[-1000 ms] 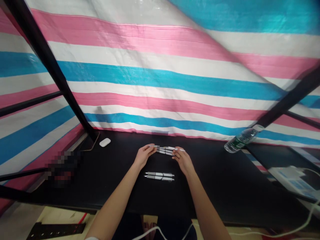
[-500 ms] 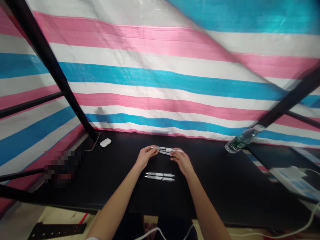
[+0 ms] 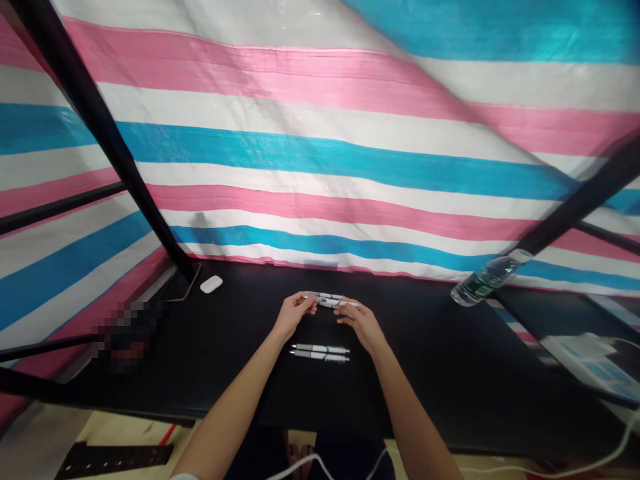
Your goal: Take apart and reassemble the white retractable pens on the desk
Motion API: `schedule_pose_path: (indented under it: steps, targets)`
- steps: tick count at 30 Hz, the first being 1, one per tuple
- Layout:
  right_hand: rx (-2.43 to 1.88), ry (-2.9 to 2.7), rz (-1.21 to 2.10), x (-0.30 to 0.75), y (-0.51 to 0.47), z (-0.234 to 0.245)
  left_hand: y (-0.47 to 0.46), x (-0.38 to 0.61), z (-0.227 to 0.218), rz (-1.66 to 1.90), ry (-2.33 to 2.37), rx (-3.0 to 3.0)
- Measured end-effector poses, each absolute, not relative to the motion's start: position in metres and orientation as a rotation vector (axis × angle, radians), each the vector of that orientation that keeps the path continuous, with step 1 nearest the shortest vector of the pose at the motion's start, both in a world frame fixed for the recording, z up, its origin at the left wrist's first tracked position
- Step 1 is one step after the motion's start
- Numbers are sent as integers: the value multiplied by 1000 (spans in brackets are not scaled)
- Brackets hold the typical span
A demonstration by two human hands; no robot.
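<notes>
Brought the right hand (image 3: 361, 321) slightly inward since the earlier frame, narrowing the gap to the left hand (image 3: 293, 315) across the held pens (image 3: 327, 302).
Pinched the left ends of these white-and-grey pens between nearly closed left thumb and fingers; gripped the right ends with right thumb and fingertips, lower fingers curled loosely apart. Could not tell the exact count. Held them roughly level over the black table (image 3: 430, 373), just beyond two loose pens (image 3: 320, 356) lying side by side. Showed a white case (image 3: 211, 285) well to the left, a bottle (image 3: 481, 283) well to the right.
</notes>
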State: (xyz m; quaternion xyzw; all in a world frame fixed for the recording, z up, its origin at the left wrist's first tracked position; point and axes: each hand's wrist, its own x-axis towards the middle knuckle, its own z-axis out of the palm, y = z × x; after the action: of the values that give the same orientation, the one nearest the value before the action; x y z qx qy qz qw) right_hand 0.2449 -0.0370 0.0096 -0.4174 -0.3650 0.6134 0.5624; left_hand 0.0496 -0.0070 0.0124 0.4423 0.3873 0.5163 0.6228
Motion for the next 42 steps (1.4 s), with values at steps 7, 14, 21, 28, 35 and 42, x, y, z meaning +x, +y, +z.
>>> schedule_pose_path:
  steps: [7, 14, 21, 28, 35, 42]
  targets:
    - [-921, -789, 1504, 246, -35, 9, -7, 49, 12, 1157, 876, 1018]
    - [-875, -750, 1517, 246, -34, 6, -8, 49, 13, 1157, 884, 1120]
    - [-890, -747, 1501, 245, -33, 4, -8, 50, 14, 1168, 895, 1159]
    - [-873, -724, 1479, 246, -33, 5, -6, 50, 12, 1160, 954, 1065]
    - [-877, -739, 1478, 246, -33, 5, -8, 49, 18, 1229, 886, 1118]
    - [-887, -750, 1479, 246, -34, 7, -5, 49, 12, 1175, 1006, 1105]
